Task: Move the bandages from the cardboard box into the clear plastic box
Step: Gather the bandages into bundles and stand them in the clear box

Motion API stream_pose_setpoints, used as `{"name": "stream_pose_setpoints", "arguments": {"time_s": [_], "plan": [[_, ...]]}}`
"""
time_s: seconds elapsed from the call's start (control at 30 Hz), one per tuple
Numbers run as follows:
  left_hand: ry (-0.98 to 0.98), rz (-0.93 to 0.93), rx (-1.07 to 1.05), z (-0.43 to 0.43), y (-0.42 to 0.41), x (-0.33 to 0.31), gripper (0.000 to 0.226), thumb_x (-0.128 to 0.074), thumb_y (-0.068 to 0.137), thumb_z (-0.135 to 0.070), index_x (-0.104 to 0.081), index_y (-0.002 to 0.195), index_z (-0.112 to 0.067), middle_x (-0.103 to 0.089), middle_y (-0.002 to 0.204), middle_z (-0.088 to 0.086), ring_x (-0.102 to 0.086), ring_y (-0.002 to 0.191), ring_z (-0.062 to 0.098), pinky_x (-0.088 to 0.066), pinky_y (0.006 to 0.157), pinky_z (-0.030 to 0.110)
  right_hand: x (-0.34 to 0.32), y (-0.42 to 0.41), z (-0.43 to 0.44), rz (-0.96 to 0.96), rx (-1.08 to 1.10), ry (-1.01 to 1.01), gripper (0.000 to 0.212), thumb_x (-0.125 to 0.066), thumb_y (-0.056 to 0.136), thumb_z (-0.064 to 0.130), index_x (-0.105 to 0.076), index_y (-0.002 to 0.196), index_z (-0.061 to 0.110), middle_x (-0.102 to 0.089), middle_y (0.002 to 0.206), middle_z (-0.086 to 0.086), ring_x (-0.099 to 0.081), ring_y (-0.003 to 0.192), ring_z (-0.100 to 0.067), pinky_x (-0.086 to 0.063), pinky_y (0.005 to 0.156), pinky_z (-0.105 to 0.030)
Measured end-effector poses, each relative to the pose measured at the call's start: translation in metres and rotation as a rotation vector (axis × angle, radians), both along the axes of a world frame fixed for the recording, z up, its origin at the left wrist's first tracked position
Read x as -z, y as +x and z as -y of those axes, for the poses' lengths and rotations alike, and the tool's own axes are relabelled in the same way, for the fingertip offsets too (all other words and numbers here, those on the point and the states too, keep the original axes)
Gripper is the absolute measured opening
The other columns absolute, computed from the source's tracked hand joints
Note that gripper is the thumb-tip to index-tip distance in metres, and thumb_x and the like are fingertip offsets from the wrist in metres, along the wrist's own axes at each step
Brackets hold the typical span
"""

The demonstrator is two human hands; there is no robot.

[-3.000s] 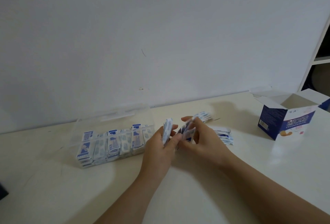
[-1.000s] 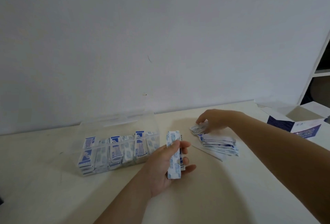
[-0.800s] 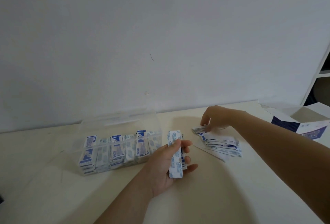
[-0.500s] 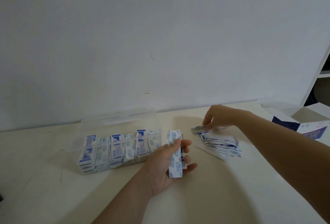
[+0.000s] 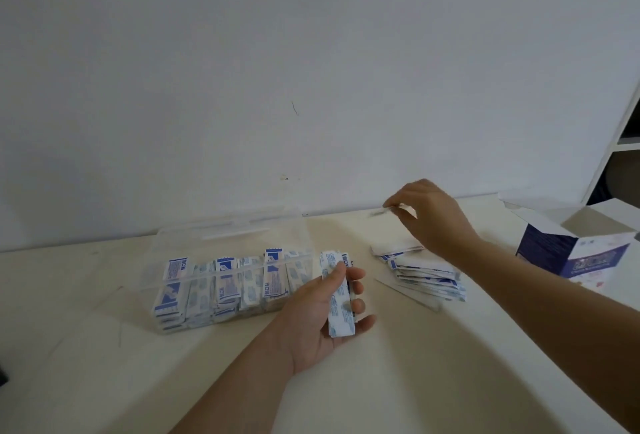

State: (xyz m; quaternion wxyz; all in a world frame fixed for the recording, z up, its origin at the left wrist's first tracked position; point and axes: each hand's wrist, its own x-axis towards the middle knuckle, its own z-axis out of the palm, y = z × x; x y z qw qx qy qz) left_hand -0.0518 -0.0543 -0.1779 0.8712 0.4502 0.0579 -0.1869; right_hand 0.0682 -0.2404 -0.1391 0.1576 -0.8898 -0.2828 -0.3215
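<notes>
Blue-and-white bandages (image 5: 424,276), clear plastic box (image 5: 228,229)

The pale worktop (image 5: 398,381) is carrying three things. The clear plastic box (image 5: 239,241) is sitting left of centre, its long side facing the viewer. A loose pile of bandages (image 5: 426,278) is lying to its right, near but apart from it. The cardboard box (image 5: 568,253) is standing open near the right edge. A dark object (image 5: 2,376) is showing at the left edge.
</notes>
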Motion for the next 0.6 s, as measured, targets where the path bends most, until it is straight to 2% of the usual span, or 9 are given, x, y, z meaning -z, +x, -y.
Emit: {"name": "stream_pose_setpoints", "arguments": {"time_s": [0.07, 0.13, 0.2, 0.27, 0.3, 0.37, 0.43, 0.5, 0.6], "plan": [[-0.008, -0.034, 0.025, 0.0, -0.002, -0.004, 0.029, -0.052, 0.087, -0.036, -0.063, 0.086, -0.009, -0.055, 0.073, 0.002, -0.047, 0.047, 0.01, -0.049, 0.048, 0.023, 0.0, -0.033, -0.002, 0.179, -0.203, 0.12, 0.019, -0.066, 0.075, -0.005, -0.071, 0.083, 0.012, -0.068, 0.083, 0.003, -0.054, 0.088, -0.02, -0.042, 0.073, -0.024], [-0.015, -0.036, 0.066, 0.001, -0.005, -0.007, 0.036, -0.054, 0.08, -0.044, -0.062, 0.086, -0.01, -0.054, 0.072, 0.002, -0.045, 0.046, 0.01, -0.044, 0.046, 0.02, 0.011, -0.063, -0.004, 0.283, -0.348, 0.119, 0.01, -0.067, 0.078, 0.004, -0.07, 0.082, 0.012, -0.07, 0.087, 0.003, -0.053, 0.089, -0.019, -0.044, 0.078, -0.023], [0.001, 0.002, 0.108, 0.006, -0.01, -0.011, 0.045, -0.053, 0.076, -0.053, -0.062, 0.093, -0.011, -0.057, 0.073, 0.003, -0.048, 0.049, 0.012, -0.044, 0.047, 0.02, 0.024, -0.083, -0.004, 0.336, -0.386, 0.117, 0.007, -0.067, 0.083, 0.014, -0.066, 0.088, 0.019, -0.068, 0.096, 0.005, -0.051, 0.088, -0.018, -0.042, 0.079, -0.021], [0.014, 0.07, 0.153, 0.011, -0.013, -0.013, 0.058, -0.049, 0.076, -0.058, -0.062, 0.108, -0.013, -0.064, 0.083, 0.006, -0.059, 0.062, 0.015, -0.048, 0.055, 0.025, 0.032, -0.093, -0.005, 0.354, -0.367, 0.166, 0.01, -0.067, 0.084, 0.018, -0.062, 0.091, 0.023, -0.059, 0.101, 0.006, -0.046, 0.086, -0.015, -0.038, 0.077, -0.017], [0.03, 0.1, 0.173, 0.014, -0.016, -0.014, 0.062, -0.045, 0.077, -0.061, -0.062, 0.114, -0.014, -0.068, 0.094, 0.007, -0.064, 0.074, 0.018, -0.05, 0.064, 0.028, 0.033, -0.098, -0.006, 0.357, -0.357, 0.199, 0.011, -0.067, 0.083, 0.018, -0.064, 0.091, 0.024, -0.054, 0.099, 0.006, -0.044, 0.084, -0.014, -0.037, 0.075, -0.016], [0.079, 0.14, 0.19, 0.015, -0.021, -0.016, 0.061, -0.037, 0.081, -0.063, -0.065, 0.112, -0.02, -0.07, 0.106, 0.006, -0.068, 0.091, 0.019, -0.051, 0.078, 0.034, 0.035, -0.105, -0.011, 0.358, -0.365, 0.245, 0.012, -0.066, 0.083, 0.012, -0.07, 0.089, 0.022, -0.05, 0.093, 0.006, -0.044, 0.08, -0.015, -0.038, 0.069, -0.02], [0.118, 0.17, 0.179, 0.015, -0.027, -0.02, 0.06, -0.033, 0.085, -0.063, -0.066, 0.109, -0.02, -0.072, 0.097, 0.0, -0.069, 0.087, 0.013, -0.053, 0.074, 0.031, 0.036, -0.112, -0.016, 0.35, -0.388, 0.225, 0.016, -0.064, 0.083, 0.008, -0.071, 0.09, 0.02, -0.05, 0.089, 0.006, -0.044, 0.077, -0.016, -0.04, 0.066, -0.026], [0.128, 0.206, 0.162, 0.015, -0.032, -0.023, 0.053, -0.037, 0.087, -0.057, -0.064, 0.108, -0.016, -0.068, 0.082, -0.002, -0.066, 0.074, 0.01, -0.052, 0.064, 0.027, 0.032, -0.119, -0.018, 0.307, -0.383, 0.15, 0.02, -0.06, 0.084, 0.007, -0.072, 0.093, 0.021, -0.054, 0.088, 0.006, -0.045, 0.076, -0.018, -0.042, 0.066, -0.029], [0.105, 0.192, 0.069, 0.009, -0.041, -0.021, 0.033, -0.051, 0.086, -0.041, -0.063, 0.098, -0.013, -0.059, 0.073, 0.002, -0.057, 0.066, 0.012, -0.053, 0.059, 0.027, 0.023, -0.128, -0.022, 0.118, -0.407, -0.057, 0.027, -0.052, 0.086, 0.01, -0.072, 0.099, 0.023, -0.061, 0.09, 0.005, -0.048, 0.08, -0.017, -0.045, 0.07, -0.031]]}}
